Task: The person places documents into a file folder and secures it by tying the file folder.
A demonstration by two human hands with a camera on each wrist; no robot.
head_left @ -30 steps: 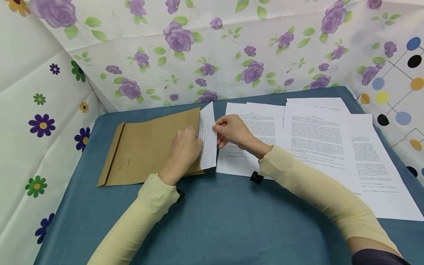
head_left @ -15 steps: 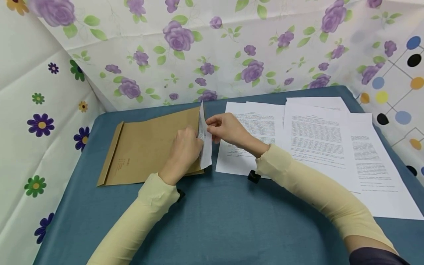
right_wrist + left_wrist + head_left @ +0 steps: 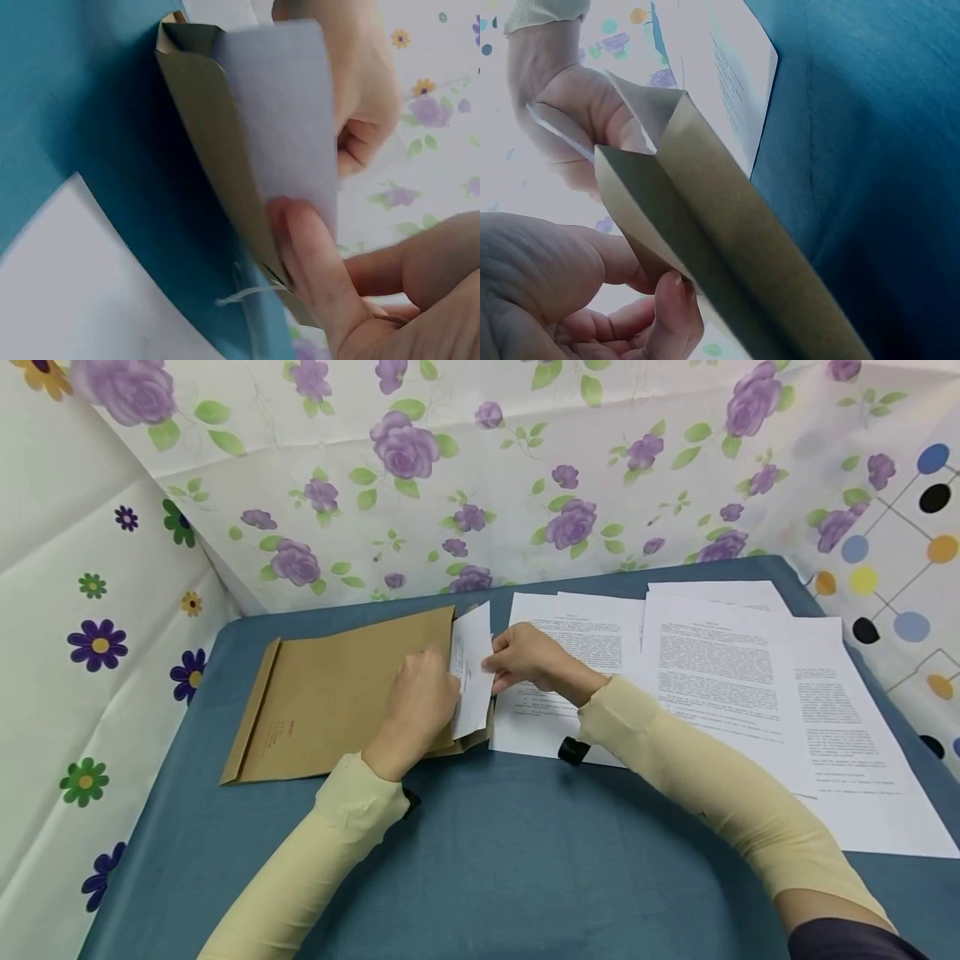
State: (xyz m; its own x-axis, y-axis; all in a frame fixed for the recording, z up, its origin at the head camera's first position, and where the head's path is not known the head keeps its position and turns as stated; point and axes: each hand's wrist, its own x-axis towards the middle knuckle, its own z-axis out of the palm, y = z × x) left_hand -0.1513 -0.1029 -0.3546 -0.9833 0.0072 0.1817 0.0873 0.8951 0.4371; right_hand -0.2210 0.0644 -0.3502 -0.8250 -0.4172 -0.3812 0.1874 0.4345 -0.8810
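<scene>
Both hands are gripping: the left hand (image 3: 420, 706) pinches the lip of the brown envelope (image 3: 337, 693), and the right hand (image 3: 525, 656) pinches the white sheet (image 3: 472, 668) jutting from its mouth. From the left, the envelope's folded end stands well in from the edge of the counter (image 3: 480, 860), so sliding that way looks safe. Should the left fingers loosen, the mouth could sag and pinch the sheet; a hard tug could tear the thin brown lip. The mouth itself faces right, and the left wrist view shows a gap between its panels. With the sheet standing at a slant there, a corner could snag on the lip or buckle if pushed crooked. A loose string (image 3: 251, 294) by the mouth, seen from the right wrist, might catch too. Just right of the mouth, the printed pages (image 3: 727, 685) overlap one another, leaving little room for the right hand; its black wrist device (image 3: 573, 751) hangs near their front edge and could drag one. Behind, the floral curtain (image 3: 405, 510) limits reach; toward the person, blue cloth gives the freest space.
</scene>
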